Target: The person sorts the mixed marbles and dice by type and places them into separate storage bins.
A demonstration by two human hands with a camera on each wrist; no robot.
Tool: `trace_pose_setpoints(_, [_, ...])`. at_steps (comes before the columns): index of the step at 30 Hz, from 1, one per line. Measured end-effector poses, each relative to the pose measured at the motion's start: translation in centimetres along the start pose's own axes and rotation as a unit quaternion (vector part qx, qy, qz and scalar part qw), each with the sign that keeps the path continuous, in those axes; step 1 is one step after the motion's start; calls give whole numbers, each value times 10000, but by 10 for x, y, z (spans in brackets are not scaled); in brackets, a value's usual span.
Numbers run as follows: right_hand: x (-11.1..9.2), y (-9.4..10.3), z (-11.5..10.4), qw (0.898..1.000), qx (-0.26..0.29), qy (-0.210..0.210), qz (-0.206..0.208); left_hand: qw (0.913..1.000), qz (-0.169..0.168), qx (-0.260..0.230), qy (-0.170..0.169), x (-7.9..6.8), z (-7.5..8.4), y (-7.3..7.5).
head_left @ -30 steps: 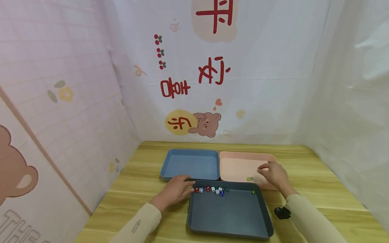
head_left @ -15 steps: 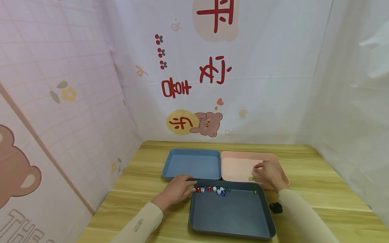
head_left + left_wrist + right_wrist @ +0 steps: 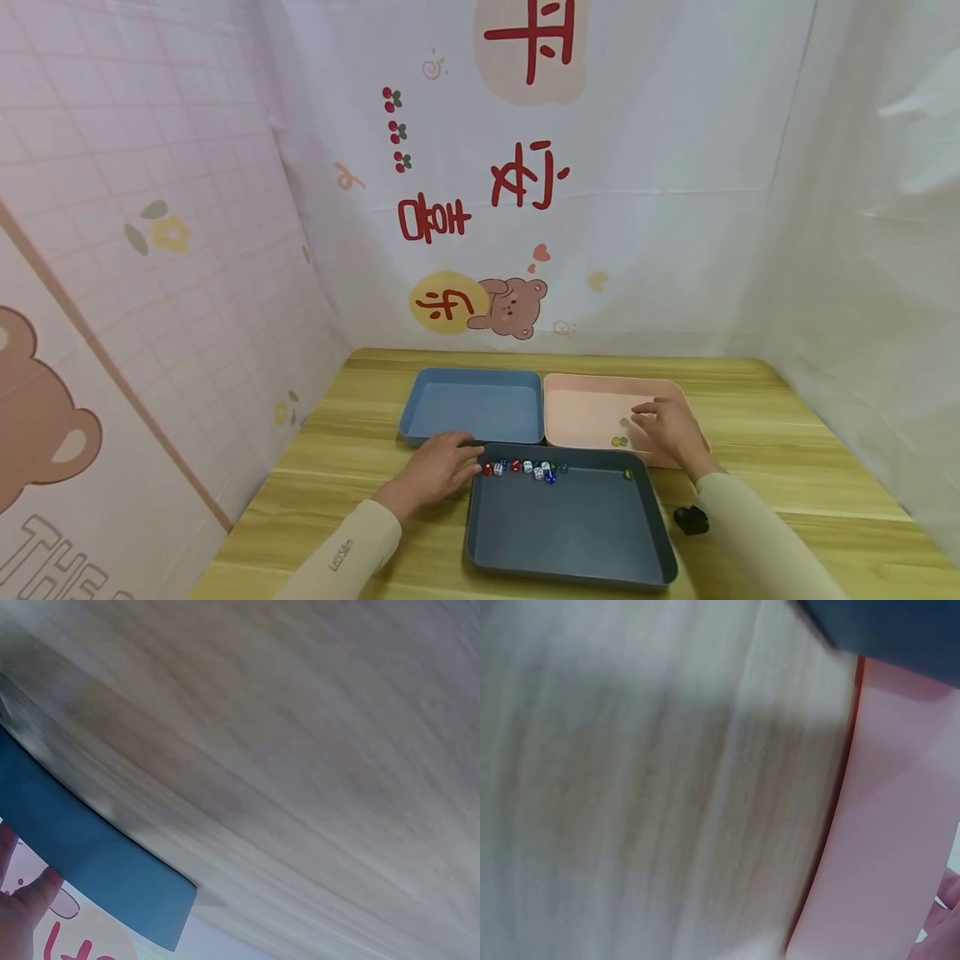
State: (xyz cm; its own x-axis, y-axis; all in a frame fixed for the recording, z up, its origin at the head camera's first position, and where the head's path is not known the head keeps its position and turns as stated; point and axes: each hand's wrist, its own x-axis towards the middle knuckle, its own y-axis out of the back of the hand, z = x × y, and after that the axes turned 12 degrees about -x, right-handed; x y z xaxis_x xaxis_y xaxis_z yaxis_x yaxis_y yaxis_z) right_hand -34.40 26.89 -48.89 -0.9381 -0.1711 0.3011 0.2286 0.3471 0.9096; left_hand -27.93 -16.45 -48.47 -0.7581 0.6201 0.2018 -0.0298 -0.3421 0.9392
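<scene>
My right hand (image 3: 667,427) hovers over the right side of the pink tray (image 3: 577,381), with nothing visible between its loosely bent fingers. Left of its fingertips, a few small green and yellowish dice (image 3: 619,442) lie on that tray's floor. My left hand (image 3: 435,471) is at the far left corner of the dark grey tray (image 3: 570,533), fingertips at the rim. Along that tray's far side sit several red, white and blue dice (image 3: 528,467), close to the left fingertips. A lone green die (image 3: 627,474) lies near its far right corner.
A blue tray (image 3: 476,404) stands left of the pink one, both behind the dark grey tray. Beside the right forearm lies a small black object (image 3: 691,520) on the wooden table (image 3: 810,492). Printed cloth (image 3: 660,250) hangs behind and at both sides.
The right hand dipped toward the pink tray's floor, then drew back slightly right. Another green die now shows near its fingertips. The left hand stays in place.
</scene>
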Motion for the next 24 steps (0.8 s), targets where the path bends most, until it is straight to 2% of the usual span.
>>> trace_pose_setpoints(7, [-4,3,-4,9999,-51,132,52,10000,-12,-45,18,-1,0,0])
trace_pose_setpoints(14, [-9,8,-7,9987,90,466,164,10000,-3,-2,22,-1,0,2])
trace_pose_setpoints(24, [-19,12,-10,9974,106,650,304,10000,-32,24,6,0,1,3])
